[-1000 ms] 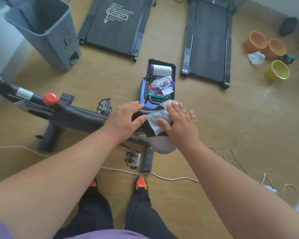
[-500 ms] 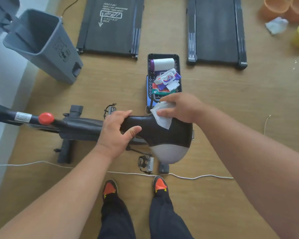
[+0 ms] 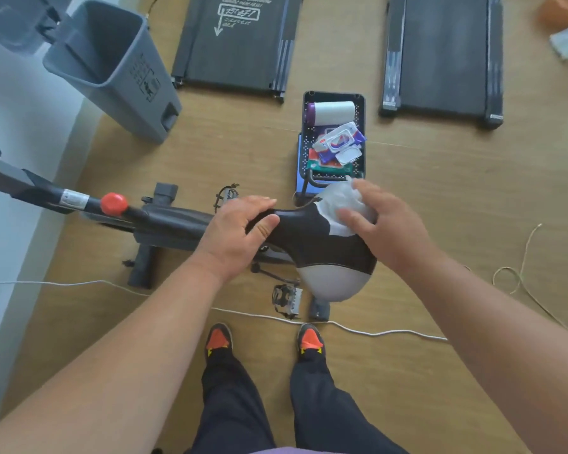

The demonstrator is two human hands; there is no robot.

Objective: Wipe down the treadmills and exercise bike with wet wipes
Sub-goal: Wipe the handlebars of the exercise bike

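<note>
Tan wood-grain flooring runs across the whole room, with a pale wall closing it at the far left. Taking the exercise bike as landmark: left and beyond its handlebar stem stands a grey plastic bin, open-topped and tilted. Straight beyond the bike lie two flat black treadmills, one with white printing on its belt, the other further right, with bare floor between them. In that gap, just beyond the saddle, sits a black perforated basket holding a white roll and packs of wipes.

The left hand grips the narrow nose of the saddle, thumb curled under. The right hand presses a white wet wipe onto the saddle's far rear edge, fingers spread and slightly bent over the crumpled sheet. The saddle is smooth black on top, grey at the rounded back.

A thin white cord trails along the floor on the near side of the bike, passing the person's orange-toed shoes. More cord loops lie to the right.
</note>
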